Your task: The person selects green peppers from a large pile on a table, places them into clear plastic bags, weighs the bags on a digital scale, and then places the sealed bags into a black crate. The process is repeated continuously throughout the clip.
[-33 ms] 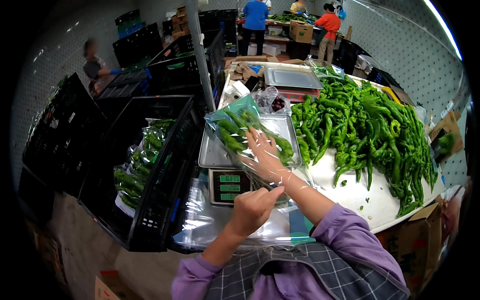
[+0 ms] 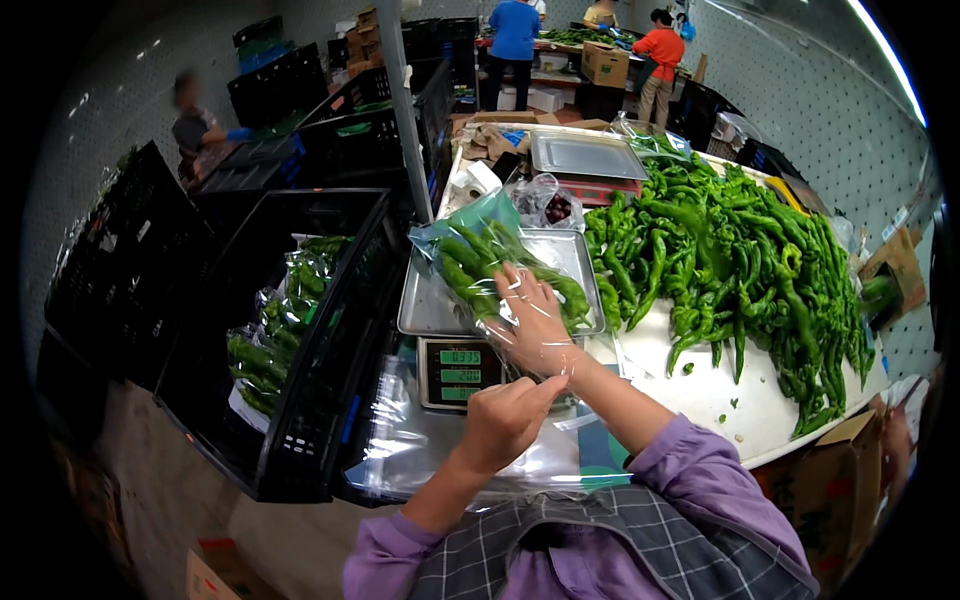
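A clear plastic bag of green peppers (image 2: 462, 262) lies slantwise on the metal pan of the scale (image 2: 568, 250). My right hand (image 2: 532, 322) rests flat on the bag with its fingers stretched out, pressing on the peppers. Closer to me, my left hand (image 2: 507, 420) is closed in a pinch on the gathered near end of the bag, beside my right wrist. The scale's lit display (image 2: 460, 372) shows just left of my hands. Under my forearms lie flat clear plastic bags (image 2: 430, 450).
A big heap of loose green peppers (image 2: 740, 270) covers the table's right side. Behind the scale are a bag of dark red fruit (image 2: 556, 209) and another metal pan (image 2: 586, 155). At left, a black crate (image 2: 275, 470) holds bagged peppers (image 2: 262, 362). Several people work farther off.
My right hand has slid very slightly toward me over the bag; my left hand keeps its pinch. The person at far left has moved a blue-gloved hand a little.
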`<act>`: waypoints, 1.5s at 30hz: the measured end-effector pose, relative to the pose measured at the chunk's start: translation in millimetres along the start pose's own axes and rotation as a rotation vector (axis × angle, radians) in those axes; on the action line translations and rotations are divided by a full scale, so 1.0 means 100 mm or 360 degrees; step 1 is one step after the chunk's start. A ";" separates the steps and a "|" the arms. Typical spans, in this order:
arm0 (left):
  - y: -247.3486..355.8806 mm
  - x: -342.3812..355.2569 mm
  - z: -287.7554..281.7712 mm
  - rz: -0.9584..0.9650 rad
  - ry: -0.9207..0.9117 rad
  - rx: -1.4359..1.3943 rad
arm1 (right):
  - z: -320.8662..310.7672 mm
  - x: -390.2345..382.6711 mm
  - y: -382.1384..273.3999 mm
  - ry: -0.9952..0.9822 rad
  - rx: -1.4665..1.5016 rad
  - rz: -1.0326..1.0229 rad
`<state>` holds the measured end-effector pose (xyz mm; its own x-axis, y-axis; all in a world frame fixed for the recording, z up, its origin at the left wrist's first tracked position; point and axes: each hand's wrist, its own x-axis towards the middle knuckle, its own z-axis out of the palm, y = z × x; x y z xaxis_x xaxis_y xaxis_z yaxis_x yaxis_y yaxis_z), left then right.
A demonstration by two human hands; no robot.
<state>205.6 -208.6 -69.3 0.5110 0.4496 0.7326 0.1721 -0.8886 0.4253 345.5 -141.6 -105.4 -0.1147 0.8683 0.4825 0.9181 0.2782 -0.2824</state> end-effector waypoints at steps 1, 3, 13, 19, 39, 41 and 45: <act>-0.01 0.01 0.01 0.0000 -0.0018 0.0018 | -0.01 -0.06 0.02 -0.0030 0.0058 -0.0091; 0.02 0.03 0.11 0.0006 -0.0102 0.0002 | -0.05 0.01 0.07 -0.0136 0.0061 -0.0069; 0.17 -0.14 -0.10 -0.0002 0.0090 -0.0074 | -0.71 -1.07 0.05 -0.0177 0.0666 0.0103; 0.59 -0.14 0.05 0.0398 0.0155 -0.0401 | -1.01 -1.83 0.77 0.0127 0.0677 0.0745; 0.11 -0.45 0.34 -0.1942 0.0708 -0.0855 | -0.83 -0.83 1.38 -0.0775 0.1117 0.1213; -0.03 -0.45 0.38 -0.2102 0.0491 -0.1096 | -0.67 -0.89 1.36 -0.0760 0.1412 0.1003; -0.34 -0.81 0.34 -0.1957 0.0371 -0.1394 | -0.84 -1.04 1.38 -0.0310 0.1716 0.1081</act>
<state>186.9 -218.0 -160.7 0.2734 0.9235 -0.2691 -0.2022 0.3287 0.9225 516.5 -228.2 -124.7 0.1155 0.9856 -0.1234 0.0559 -0.1304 -0.9899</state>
